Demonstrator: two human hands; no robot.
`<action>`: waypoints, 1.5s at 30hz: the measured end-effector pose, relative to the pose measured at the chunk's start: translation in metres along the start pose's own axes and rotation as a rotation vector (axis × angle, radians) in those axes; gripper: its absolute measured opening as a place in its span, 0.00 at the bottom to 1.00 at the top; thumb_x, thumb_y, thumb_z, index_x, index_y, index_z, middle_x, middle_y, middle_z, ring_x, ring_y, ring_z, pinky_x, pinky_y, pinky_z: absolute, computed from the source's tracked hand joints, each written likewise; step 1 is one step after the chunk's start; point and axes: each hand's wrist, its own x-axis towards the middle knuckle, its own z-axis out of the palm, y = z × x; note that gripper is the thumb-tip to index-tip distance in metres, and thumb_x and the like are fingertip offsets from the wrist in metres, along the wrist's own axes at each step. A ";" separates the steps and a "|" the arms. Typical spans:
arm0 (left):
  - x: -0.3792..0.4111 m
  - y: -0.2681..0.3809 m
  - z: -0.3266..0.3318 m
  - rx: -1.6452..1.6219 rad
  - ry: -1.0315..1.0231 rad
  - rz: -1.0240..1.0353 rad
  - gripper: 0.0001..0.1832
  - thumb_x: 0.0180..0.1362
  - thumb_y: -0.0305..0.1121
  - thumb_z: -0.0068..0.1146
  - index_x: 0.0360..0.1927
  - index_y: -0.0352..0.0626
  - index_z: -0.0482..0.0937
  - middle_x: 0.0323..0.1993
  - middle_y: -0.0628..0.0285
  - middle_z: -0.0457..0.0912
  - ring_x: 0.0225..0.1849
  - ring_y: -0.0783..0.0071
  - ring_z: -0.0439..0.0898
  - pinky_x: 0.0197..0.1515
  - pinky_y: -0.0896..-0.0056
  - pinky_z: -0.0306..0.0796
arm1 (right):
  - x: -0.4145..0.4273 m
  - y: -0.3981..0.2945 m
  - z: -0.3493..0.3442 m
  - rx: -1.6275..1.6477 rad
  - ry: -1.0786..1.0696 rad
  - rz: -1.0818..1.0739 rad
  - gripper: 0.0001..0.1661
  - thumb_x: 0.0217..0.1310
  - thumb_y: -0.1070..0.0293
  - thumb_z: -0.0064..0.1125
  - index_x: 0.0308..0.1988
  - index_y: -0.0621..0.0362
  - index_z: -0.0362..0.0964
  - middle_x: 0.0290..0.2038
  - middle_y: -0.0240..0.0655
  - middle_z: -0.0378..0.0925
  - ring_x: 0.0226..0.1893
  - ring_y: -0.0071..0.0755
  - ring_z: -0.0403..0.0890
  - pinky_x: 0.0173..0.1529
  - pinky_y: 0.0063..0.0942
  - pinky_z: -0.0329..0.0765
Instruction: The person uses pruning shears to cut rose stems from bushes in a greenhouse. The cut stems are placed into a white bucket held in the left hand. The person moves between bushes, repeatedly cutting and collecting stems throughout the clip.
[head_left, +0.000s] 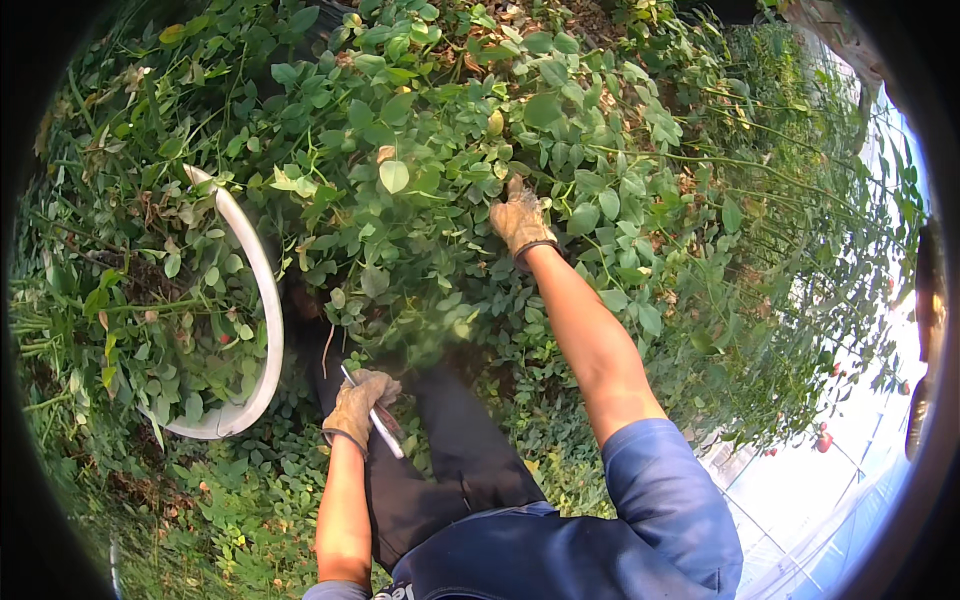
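My left hand wears a soiled tan work glove and is closed around a slim tool with a pale, straight edge, held low in front of my dark trousers. Fingers and glove cover part of it, so its exact kind is unclear. My right hand, in a matching glove with a dark cuff, reaches forward into the leafy rose-like bushes. Its fingertips sit among leaves and stems, and whether they grip a stem is hidden.
A curved white hoop arches through the plants at the left. Dense foliage surrounds my legs. Long green stems reach out to the right, where red blooms hang before bright, pale sheeting.
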 end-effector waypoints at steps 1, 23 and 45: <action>-0.001 0.004 0.005 0.059 0.031 0.004 0.10 0.56 0.35 0.66 0.27 0.38 0.80 0.27 0.63 0.80 0.30 0.70 0.80 0.35 0.70 0.76 | -0.007 0.001 -0.005 0.296 0.090 0.093 0.43 0.70 0.57 0.54 0.79 0.53 0.54 0.79 0.51 0.59 0.76 0.60 0.64 0.78 0.50 0.64; 0.120 0.158 0.291 1.841 -0.105 1.456 0.28 0.57 0.37 0.70 0.61 0.45 0.78 0.68 0.54 0.79 0.70 0.50 0.76 0.71 0.57 0.73 | -0.043 0.120 0.046 1.447 0.706 0.263 0.22 0.67 0.61 0.66 0.58 0.54 0.81 0.54 0.40 0.87 0.53 0.48 0.87 0.59 0.42 0.81; 0.108 0.132 0.182 2.223 -0.158 1.262 0.25 0.61 0.33 0.60 0.63 0.44 0.79 0.71 0.55 0.77 0.48 0.57 0.88 0.49 0.55 0.82 | -0.065 0.133 0.036 1.200 0.404 0.170 0.21 0.71 0.58 0.68 0.57 0.56 0.81 0.49 0.34 0.89 0.45 0.28 0.87 0.50 0.32 0.83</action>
